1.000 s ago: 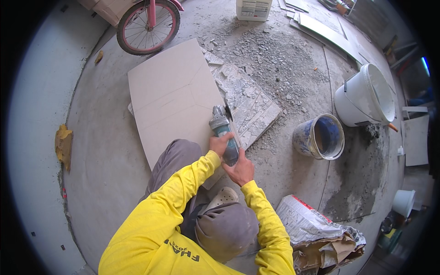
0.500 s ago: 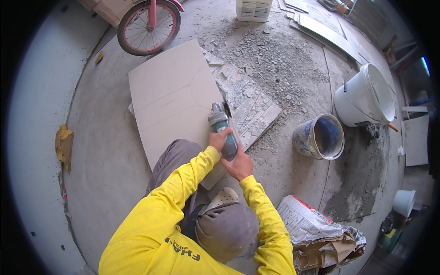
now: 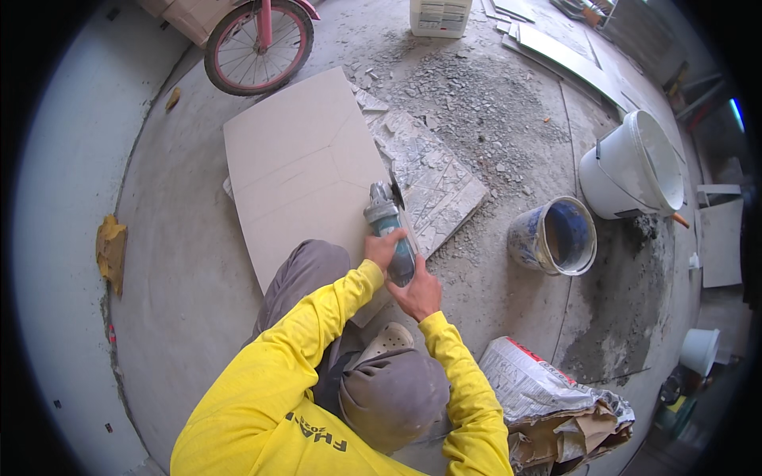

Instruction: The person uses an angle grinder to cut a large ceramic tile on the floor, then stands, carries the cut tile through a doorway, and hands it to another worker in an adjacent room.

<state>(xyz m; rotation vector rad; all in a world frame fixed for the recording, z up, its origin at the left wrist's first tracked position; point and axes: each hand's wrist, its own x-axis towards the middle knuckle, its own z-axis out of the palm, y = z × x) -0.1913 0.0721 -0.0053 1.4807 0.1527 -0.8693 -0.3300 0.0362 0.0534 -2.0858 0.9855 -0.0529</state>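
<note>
Both my hands are closed round an angle grinder (image 3: pixel 386 220) with a teal body and a grey metal head. My left hand (image 3: pixel 384 250) wraps its middle, while my right hand (image 3: pixel 418 293) grips the dark rear end. The grinder's thin disc (image 3: pixel 396 190) stands upright at the right edge of a large beige tile (image 3: pixel 298 166); whether it touches the tile, I cannot tell. Pencil-like lines run across the tile. Beneath it, a chipped, scored board (image 3: pixel 436 186) sticks out to the right. My left knee is beside the tile's near edge.
Grey rubble (image 3: pixel 484 111) lies beyond the board. To the right stand a stained bucket (image 3: pixel 553 236) and a larger white bucket (image 3: pixel 631 166). A torn paper sack (image 3: pixel 548 397) sits near my right arm. A pink bicycle wheel (image 3: pixel 259 47) and a white canister (image 3: pixel 438 17) are at the back.
The grinder and both hands have shifted slightly toward me and to the right along the tile's edge. My grip is the same.
</note>
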